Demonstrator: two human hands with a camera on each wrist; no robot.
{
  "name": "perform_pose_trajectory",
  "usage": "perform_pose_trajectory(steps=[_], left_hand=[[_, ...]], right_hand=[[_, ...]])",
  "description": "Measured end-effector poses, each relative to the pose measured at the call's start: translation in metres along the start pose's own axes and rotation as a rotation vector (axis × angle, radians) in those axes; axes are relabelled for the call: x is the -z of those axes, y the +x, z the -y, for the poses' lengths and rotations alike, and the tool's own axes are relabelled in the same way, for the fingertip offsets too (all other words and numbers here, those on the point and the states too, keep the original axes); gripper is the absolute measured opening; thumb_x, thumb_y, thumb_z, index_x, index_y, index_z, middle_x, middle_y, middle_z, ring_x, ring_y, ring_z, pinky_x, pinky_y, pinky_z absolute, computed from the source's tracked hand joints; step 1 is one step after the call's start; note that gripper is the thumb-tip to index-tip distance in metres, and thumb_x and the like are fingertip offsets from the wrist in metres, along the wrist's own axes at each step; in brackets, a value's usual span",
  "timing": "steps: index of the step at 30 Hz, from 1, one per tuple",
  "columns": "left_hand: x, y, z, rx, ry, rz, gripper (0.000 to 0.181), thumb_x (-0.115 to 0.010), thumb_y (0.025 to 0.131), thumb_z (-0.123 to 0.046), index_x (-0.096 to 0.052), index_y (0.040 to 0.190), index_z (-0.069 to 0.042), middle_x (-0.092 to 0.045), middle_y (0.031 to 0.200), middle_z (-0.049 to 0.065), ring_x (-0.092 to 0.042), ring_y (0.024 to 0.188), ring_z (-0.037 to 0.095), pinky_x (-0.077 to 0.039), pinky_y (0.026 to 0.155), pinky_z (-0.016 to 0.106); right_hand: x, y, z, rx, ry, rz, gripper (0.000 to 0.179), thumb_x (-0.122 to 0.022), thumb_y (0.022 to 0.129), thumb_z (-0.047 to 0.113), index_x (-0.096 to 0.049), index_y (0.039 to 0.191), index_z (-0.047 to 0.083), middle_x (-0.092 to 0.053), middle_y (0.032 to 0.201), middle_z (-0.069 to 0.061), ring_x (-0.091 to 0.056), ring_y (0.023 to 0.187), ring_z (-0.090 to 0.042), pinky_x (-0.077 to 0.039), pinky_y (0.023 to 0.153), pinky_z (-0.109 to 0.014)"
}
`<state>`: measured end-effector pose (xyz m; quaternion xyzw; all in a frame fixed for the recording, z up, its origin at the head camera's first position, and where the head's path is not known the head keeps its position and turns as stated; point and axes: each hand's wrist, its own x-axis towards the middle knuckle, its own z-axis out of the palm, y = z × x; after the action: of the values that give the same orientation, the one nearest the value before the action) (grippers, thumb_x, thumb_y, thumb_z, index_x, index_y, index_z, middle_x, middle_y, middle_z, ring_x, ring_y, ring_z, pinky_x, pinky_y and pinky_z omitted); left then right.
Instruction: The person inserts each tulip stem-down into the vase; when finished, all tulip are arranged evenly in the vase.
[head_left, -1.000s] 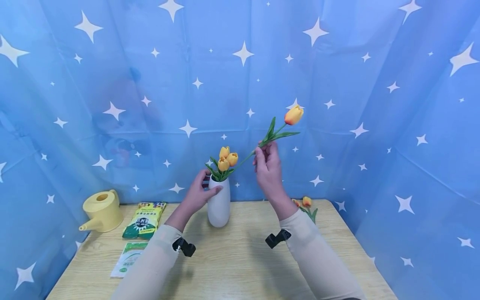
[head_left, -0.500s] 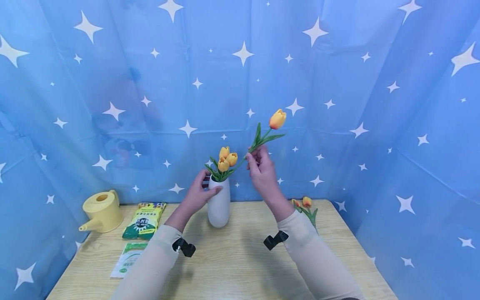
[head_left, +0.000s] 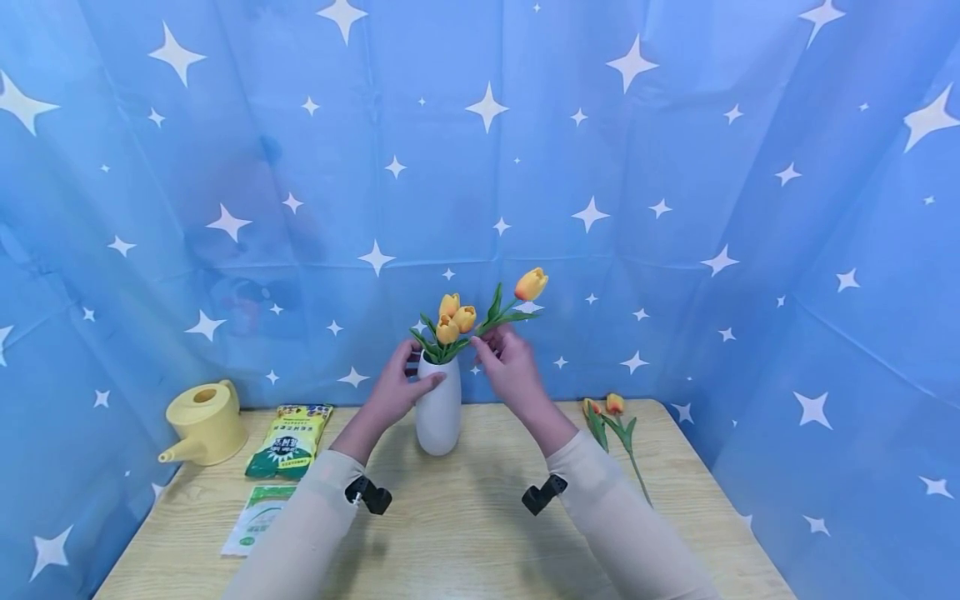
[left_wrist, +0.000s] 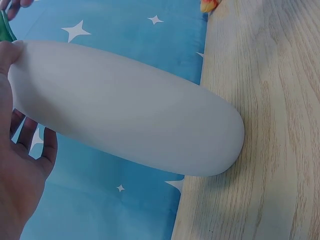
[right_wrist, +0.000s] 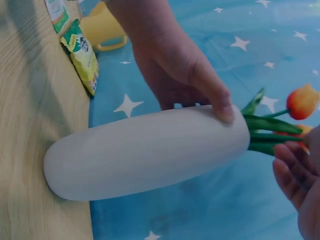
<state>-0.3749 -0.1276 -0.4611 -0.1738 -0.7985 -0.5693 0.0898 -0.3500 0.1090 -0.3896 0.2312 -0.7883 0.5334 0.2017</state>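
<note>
A white vase (head_left: 438,412) stands upright on the table with three orange-yellow tulips (head_left: 447,325) in its mouth. My left hand (head_left: 393,387) grips the vase near its rim, thumb in front and fingers round the far side, as the left wrist view also shows. To the right of the rim, my right hand (head_left: 508,367) pinches the stem of another tulip (head_left: 531,284), which leans up to the right. Its lower stem is hidden by the hand and the leaves, so whether its end is inside the vase I cannot tell.
Two more tulips (head_left: 615,406) lie on the table (head_left: 465,533) at the back right. A yellow watering can (head_left: 206,425) stands at the back left, beside a green-and-yellow packet (head_left: 288,442) and a flat white-green packet (head_left: 255,521). Behind hangs a starry blue curtain (head_left: 480,183).
My right hand has moved left and down towards the vase's mouth, bringing the held tulip lower. My left hand and the vase have stayed still.
</note>
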Motion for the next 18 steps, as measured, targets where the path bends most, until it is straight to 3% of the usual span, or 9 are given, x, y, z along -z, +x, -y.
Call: perform_pose_trajectory(steps=[10, 13, 18], left_hand=[[0.000, 0.000, 0.001, -0.001, -0.002, 0.002, 0.060, -0.083, 0.100, -0.040, -0.053, 0.147, -0.018, -0.058, 0.143, 0.012, -0.061, 0.130, 0.039, -0.062, 0.095, 0.055], [0.000, 0.000, 0.002, -0.005, -0.002, 0.005, 0.058, -0.083, 0.101, -0.041, -0.053, 0.145, -0.017, -0.058, 0.142, 0.013, -0.062, 0.129, 0.039, -0.061, 0.096, 0.055], [0.000, 0.001, 0.001, -0.017, -0.011, 0.004, 0.055, -0.083, 0.101, -0.040, -0.054, 0.141, -0.017, -0.058, 0.141, 0.012, -0.062, 0.129, 0.038, -0.060, 0.098, 0.057]], right_hand=[[-0.011, -0.001, -0.004, -0.026, 0.000, 0.030, 0.009, -0.071, 0.110, 0.014, -0.068, 0.107, 0.005, -0.072, 0.085, -0.011, -0.072, 0.081, -0.042, -0.055, 0.061, -0.032], [-0.013, -0.001, -0.005, -0.018, -0.008, 0.036, 0.009, -0.071, 0.109, 0.013, -0.069, 0.106, 0.005, -0.073, 0.087, -0.014, -0.074, 0.081, -0.040, -0.056, 0.063, -0.032], [-0.018, -0.002, -0.007, -0.014, -0.029, 0.029, 0.010, -0.072, 0.109, 0.015, -0.069, 0.108, 0.005, -0.076, 0.091, -0.016, -0.075, 0.077, -0.024, -0.059, 0.066, -0.034]])
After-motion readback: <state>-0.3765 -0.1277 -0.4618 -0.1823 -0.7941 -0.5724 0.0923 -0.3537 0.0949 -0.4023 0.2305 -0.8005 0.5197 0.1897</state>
